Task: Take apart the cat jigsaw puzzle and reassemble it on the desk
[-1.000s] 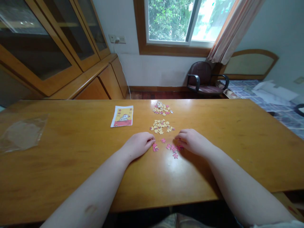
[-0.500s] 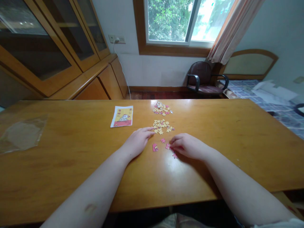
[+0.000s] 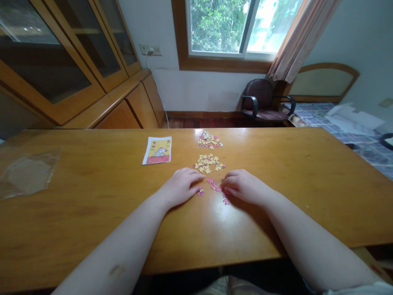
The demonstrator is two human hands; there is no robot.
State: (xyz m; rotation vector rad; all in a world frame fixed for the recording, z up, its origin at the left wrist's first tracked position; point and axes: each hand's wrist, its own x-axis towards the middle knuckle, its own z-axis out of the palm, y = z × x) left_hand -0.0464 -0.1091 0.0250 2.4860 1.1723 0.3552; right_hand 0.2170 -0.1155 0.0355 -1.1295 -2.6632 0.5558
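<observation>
My left hand (image 3: 184, 186) rests on the table with its fingers stretched out and apart. Its thumb tip reaches the pink puzzle block (image 3: 200, 192), which bears a small printed figure and is partly covered. Across from it, my right hand (image 3: 241, 186) has its fingers curled down and pressed together at a pink puzzle piece (image 3: 219, 189); the fingertips partly hide what they grip. More pink puzzle pieces (image 3: 210, 180) lie between the hands, and another loose piece (image 3: 226, 201) sits just below the right fingertips.
Beyond my hands lies a spread of yellow puzzle pieces (image 3: 208, 163), with a mixed pile (image 3: 208, 140) farther back. The picture card (image 3: 158, 150) is at the left. A clear plastic bag (image 3: 30, 172) lies at the table's far left.
My left hand has shifted right and slightly down, from the yellow pieces to the pink block. Pink pieces near my right fingertips have moved slightly left, closer together.
</observation>
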